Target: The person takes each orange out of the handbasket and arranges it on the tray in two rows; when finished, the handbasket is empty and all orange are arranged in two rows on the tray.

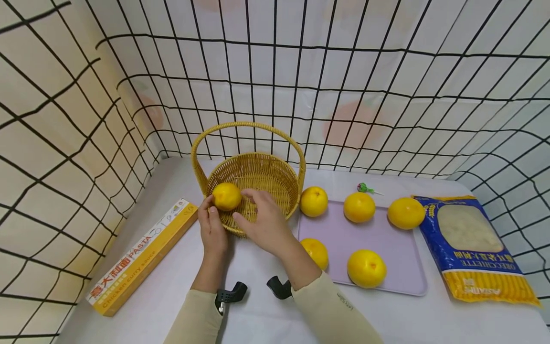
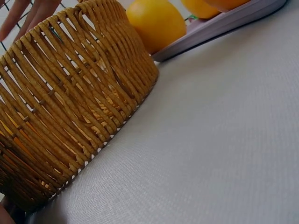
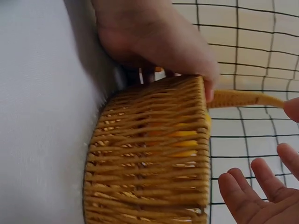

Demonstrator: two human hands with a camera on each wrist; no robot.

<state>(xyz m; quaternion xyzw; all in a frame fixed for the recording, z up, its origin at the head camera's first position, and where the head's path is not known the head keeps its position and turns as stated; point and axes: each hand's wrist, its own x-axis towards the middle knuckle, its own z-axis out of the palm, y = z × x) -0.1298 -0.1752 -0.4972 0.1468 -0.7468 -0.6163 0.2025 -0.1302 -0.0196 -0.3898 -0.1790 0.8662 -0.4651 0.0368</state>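
Note:
A woven basket (image 1: 275, 184) with a tall arched handle stands on the table in the head view. Inside, against its left rim, lies one orange (image 1: 227, 196). My left hand (image 1: 213, 229) grips the basket's near-left side; the right wrist view shows that thumb (image 3: 209, 88) hooked over the rim. Above the basket opening, just right of the orange, hovers my right hand (image 1: 268, 224) with fingers spread and nothing in them. Its fingers (image 2: 35, 21) also appear over the rim in the left wrist view. The wicker wall (image 2: 70, 93) hides most of the fruit there.
Right of the basket, several oranges (image 1: 366, 268) sit on and around a lavender tray (image 1: 337, 231). Behind it lies a green-wrapped lollipop (image 1: 363, 188), and an orecchiette bag (image 1: 477, 258) is farther right. A pasta box (image 1: 143, 258) lies left. Black wire mesh (image 1: 318, 88) surrounds the table.

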